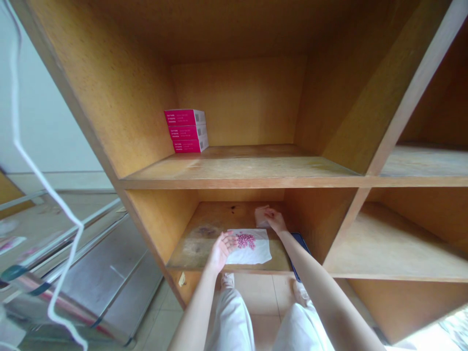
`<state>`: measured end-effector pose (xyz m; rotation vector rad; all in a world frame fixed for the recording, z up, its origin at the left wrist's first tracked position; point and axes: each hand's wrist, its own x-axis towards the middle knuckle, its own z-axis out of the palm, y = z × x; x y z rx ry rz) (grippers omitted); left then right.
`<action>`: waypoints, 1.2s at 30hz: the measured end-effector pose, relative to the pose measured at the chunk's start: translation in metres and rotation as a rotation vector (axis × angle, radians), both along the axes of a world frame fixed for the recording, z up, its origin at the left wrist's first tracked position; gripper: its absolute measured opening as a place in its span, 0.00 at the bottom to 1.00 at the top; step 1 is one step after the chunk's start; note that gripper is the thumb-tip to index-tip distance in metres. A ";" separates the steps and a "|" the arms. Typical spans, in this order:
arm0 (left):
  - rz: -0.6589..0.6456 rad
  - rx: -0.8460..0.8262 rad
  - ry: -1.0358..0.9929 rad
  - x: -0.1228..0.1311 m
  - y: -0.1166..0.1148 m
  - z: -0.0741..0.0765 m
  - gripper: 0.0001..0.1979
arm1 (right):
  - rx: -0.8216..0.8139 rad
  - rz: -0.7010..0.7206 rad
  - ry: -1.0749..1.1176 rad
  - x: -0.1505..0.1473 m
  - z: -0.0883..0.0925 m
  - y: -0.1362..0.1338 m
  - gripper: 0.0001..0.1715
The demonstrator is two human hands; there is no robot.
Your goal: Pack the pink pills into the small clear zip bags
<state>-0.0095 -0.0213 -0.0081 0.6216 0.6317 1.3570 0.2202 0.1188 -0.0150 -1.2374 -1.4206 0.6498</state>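
On the lower shelf lies a white paper sheet [261,251] with a cluster of small pink-red beads or pills [245,241] on it; their exact kind is too small to tell. My left hand [221,249] rests at the sheet's left edge, palm partly up, its fingers stretched out beside the cluster and holding nothing. Farther back on the right, my right hand [275,219] has its fingers closed on the edge of a small clear plastic bag [261,217]. The bag's contents, if any, cannot be made out.
Three stacked pink boxes [187,131] stand on the upper shelf [241,168] at the left. A dark phone-like object [300,239] lies under my right forearm, over the lower shelf's front edge. A white cable [47,185] hangs at the far left, before a glass-and-metal case [106,268].
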 end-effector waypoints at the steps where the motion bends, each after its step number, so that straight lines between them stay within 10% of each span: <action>1: 0.000 0.002 -0.001 0.000 0.000 -0.001 0.15 | -0.001 -0.009 -0.020 0.001 0.000 0.000 0.10; 9: 0.010 -0.006 0.000 -0.001 0.001 -0.002 0.14 | 0.123 -0.175 -0.177 -0.001 0.015 -0.008 0.09; 18: 0.141 -0.078 -0.027 -0.003 0.004 -0.002 0.08 | 0.193 -0.165 0.248 -0.029 0.035 -0.074 0.13; 26: 0.374 0.039 0.260 -0.015 0.016 0.009 0.10 | -0.006 -0.089 0.275 -0.042 0.018 -0.112 0.17; 36: 0.371 0.092 0.425 -0.020 0.017 -0.005 0.09 | -0.068 0.084 0.163 -0.045 -0.004 -0.109 0.14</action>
